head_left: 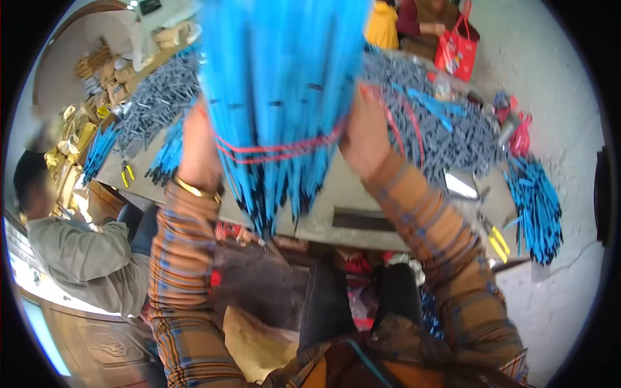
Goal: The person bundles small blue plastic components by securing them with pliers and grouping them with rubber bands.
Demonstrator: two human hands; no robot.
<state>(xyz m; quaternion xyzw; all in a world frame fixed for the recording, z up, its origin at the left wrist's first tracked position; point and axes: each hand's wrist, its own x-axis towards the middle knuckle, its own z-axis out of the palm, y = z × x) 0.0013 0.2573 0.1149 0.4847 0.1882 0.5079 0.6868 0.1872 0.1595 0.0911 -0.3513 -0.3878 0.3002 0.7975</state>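
A large bundle of thin blue sticks (pixel 278 84) with black tips is raised close in front of me, its top running out of view. Red elastic bands (pixel 278 150) wrap round its lower part. My left hand (pixel 202 145) grips the bundle's left side, and my right hand (pixel 367 132) clasps its right side. Fingers of both hands are partly hidden behind the sticks. Another red band (pixel 391 123) appears as a blurred loop beside my right hand.
Grey small parts are heaped on the table (pixel 310 223), left and right. Loose blue sticks (pixel 535 210) hang over its right end. Yellow-handled pliers (pixel 498 242) and yellow-handled cutters (pixel 127 173) lie near its edges. A person (pixel 90 252) sits at left; another is at the back.
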